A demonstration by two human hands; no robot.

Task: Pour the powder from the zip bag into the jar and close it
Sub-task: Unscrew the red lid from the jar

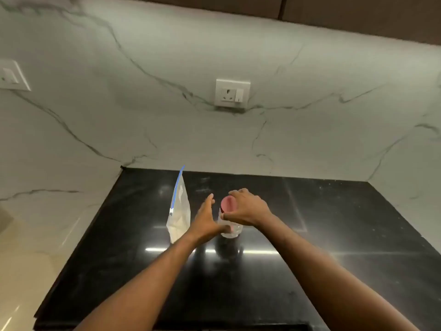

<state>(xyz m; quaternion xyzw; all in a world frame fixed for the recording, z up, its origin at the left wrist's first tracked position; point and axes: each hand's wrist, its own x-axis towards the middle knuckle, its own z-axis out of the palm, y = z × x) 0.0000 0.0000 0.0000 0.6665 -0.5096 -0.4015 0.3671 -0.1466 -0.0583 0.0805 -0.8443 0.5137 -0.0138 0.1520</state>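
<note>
A clear zip bag (179,218) with a blue zip strip stands upright on the black counter (334,247), with pale powder in its lower part. Just right of it stands a small clear jar (231,229) with a pink lid (228,204). My right hand (248,210) curls over the lid from the right, fingers and thumb around its rim. My left hand (205,220) reaches in between bag and jar with its fingers spread; its thumb lies against the jar's lower wall. Whether the lid is screwed on or loose does not show.
A marble backsplash rises behind the counter, with a white socket (232,93) above the jar and a second switch plate (13,76) at far left. A pale marble surface (35,235) adjoins the counter's left edge. Dark cabinets run along the top.
</note>
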